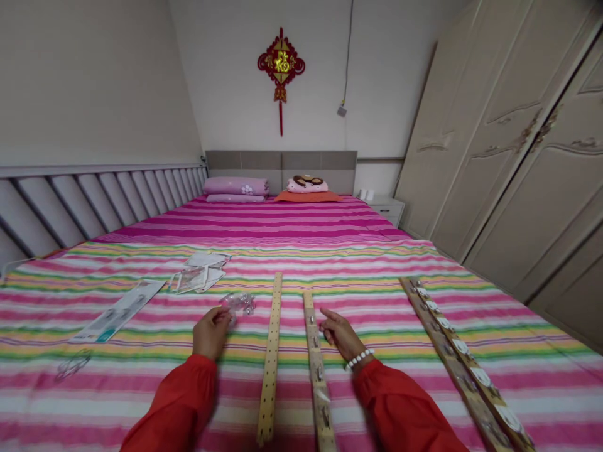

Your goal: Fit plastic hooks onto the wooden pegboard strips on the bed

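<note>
The clear packet [235, 302] sits left of the perforated strip [270, 358]; your left hand [210, 333] seems to pinch the packet's near end. A tug could spill its metal pieces [247, 306] onto the bed [367, 270]. Your right hand [342, 334], apparently empty, points beside the packet-lined strip [317, 370]; brushing could skew it.

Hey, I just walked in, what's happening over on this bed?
Someone in red sleeves is working with small packets. Their left hand has its fingers pinched together and seems to hold a clear plastic bag of small shiny pieces. The right hand, index finger extended, is beside a strip lined with packets. A perforated strip with no packets lies between the hands, and two packet-lined strips lie farther right.
</note>
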`<state>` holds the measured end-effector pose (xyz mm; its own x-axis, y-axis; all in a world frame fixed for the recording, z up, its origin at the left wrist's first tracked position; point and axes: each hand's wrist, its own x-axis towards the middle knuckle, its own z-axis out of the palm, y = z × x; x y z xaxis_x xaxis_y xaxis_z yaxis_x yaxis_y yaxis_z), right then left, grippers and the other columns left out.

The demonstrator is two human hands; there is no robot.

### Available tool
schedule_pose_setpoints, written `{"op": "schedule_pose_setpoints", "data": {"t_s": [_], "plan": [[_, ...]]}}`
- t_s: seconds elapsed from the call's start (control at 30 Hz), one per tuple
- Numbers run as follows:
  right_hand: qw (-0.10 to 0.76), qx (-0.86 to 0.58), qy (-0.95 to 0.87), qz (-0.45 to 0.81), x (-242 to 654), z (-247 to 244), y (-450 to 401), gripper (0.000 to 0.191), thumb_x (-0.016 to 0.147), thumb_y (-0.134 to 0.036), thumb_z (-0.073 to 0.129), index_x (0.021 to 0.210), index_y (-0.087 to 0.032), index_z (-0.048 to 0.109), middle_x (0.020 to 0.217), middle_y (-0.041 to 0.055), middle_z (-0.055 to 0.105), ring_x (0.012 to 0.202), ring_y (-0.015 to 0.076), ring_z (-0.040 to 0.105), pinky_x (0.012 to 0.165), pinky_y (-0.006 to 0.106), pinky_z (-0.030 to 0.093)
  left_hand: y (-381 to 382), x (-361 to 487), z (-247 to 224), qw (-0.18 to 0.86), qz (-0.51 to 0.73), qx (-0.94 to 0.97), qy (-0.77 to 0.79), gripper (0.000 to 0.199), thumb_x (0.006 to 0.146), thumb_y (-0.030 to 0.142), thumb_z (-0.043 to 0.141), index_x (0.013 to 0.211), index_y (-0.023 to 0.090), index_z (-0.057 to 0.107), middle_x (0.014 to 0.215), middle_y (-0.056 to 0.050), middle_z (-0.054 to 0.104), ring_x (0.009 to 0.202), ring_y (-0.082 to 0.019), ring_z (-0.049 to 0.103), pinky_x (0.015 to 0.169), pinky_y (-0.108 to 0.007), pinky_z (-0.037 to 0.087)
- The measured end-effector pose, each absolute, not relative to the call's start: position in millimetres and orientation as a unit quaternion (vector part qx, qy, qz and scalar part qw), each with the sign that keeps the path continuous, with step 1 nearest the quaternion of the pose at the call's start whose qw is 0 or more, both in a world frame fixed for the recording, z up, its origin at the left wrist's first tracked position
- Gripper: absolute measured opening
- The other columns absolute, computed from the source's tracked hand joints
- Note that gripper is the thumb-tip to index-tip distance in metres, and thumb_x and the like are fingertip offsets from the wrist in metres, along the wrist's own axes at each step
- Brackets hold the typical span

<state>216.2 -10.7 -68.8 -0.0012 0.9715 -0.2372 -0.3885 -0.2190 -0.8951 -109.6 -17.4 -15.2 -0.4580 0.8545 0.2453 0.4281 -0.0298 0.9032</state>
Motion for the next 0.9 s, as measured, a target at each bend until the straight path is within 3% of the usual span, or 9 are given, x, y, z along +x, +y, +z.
{"op": "schedule_pose_setpoints", "data": {"t_s": [0.2, 0.33, 0.4, 0.53, 0.67, 0.73, 0.9], "plan": [[0.564, -0.459, -0.335, 0.599, 216, -63, -11, 0.042, 0.06, -0.021, 0.066, 0.1, -0.011, 0.063, 0.051, -0.004, 0.057, 0.035, 0.0057, 0.036, 0.035, 0.019, 0.021, -33, -67, 10, 0.475, 0.613, 0.298, 0.557, 0.025, 0.048, 0.018, 0.074, 0.072, 0.014, 0.068, 0.066, -0.002, 0.069, 0.061, -0.014, 0.062, 0.06, -0.025, 0.05], [0.618, -0.465, -0.427, 0.469, 205, -33, -21, 0.021, 0.061, -0.029, 0.071, 0.075, -0.016, 0.065, 0.051, -0.0068, 0.049, 0.046, 0.0084, 0.042, 0.044, 0.021, 0.031, -37, -34, 13, 0.607, 0.595, 0.238, 0.469, 0.016, 0.054, 0.015, 0.075, 0.069, 0.015, 0.068, 0.071, -0.002, 0.07, 0.066, -0.011, 0.063, 0.065, -0.02, 0.052], [0.597, -0.442, -0.501, 0.443, 194, -13, -33, 0.019, 0.061, -0.029, 0.073, 0.075, -0.017, 0.065, 0.052, -0.0075, 0.046, 0.049, 0.0088, 0.042, 0.048, 0.022, 0.033, -38, -17, 14, 0.636, 0.58, 0.241, 0.448, 0.017, 0.054, 0.017, 0.077, 0.068, 0.015, 0.067, 0.068, -0.001, 0.068, 0.063, -0.01, 0.061, 0.064, -0.019, 0.052], [0.539, -0.41, -0.585, 0.447, 172, 17, -60, 0.033, 0.057, -0.032, 0.081, 0.084, -0.019, 0.067, 0.064, -0.0051, 0.054, 0.055, 0.0095, 0.047, 0.05, 0.022, 0.036, -44, 15, 19, 0.603, 0.582, 0.291, 0.462, 0.027, 0.05, 0.024, 0.079, 0.07, 0.014, 0.065, 0.063, 0.0, 0.064, 0.059, -0.011, 0.058, 0.058, -0.02, 0.049], [0.518, -0.39, -0.482, 0.589, 163, 20, -74, 0.037, 0.066, -0.05, 0.074, 0.075, -0.018, 0.059, 0.053, -0.0054, 0.054, 0.045, 0.0104, 0.051, 0.042, 0.022, 0.038, -52, 37, 29, 0.434, 0.615, 0.428, 0.501, 0.034, 0.055, 0.034, 0.076, 0.081, 0.015, 0.066, 0.069, -0.002, 0.066, 0.066, -0.015, 0.061, 0.059, -0.024, 0.05], [0.521, -0.379, -0.425, 0.636, 164, 17, -75, 0.039, 0.063, -0.05, 0.077, 0.074, -0.018, 0.056, 0.055, -0.0041, 0.058, 0.046, 0.0119, 0.056, 0.042, 0.022, 0.042, -55, 43, 35, 0.375, 0.616, 0.482, 0.498, 0.032, 0.06, 0.037, 0.072, 0.083, 0.016, 0.065, 0.072, -0.003, 0.066, 0.067, -0.015, 0.061, 0.061, -0.025, 0.05], [0.549, -0.328, -0.364, 0.677, 170, 15, -77, 0.037, 0.057, -0.037, 0.084, 0.074, -0.016, 0.059, 0.062, -0.0012, 0.065, 0.051, 0.0124, 0.063, 0.048, 0.021, 0.048, -57, 49, 41, 0.404, 0.6, 0.49, 0.487, 0.031, 0.06, 0.038, 0.071, 0.081, 0.016, 0.065, 0.069, -0.002, 0.066, 0.064, -0.015, 0.062, 0.057, -0.024, 0.051]]}}
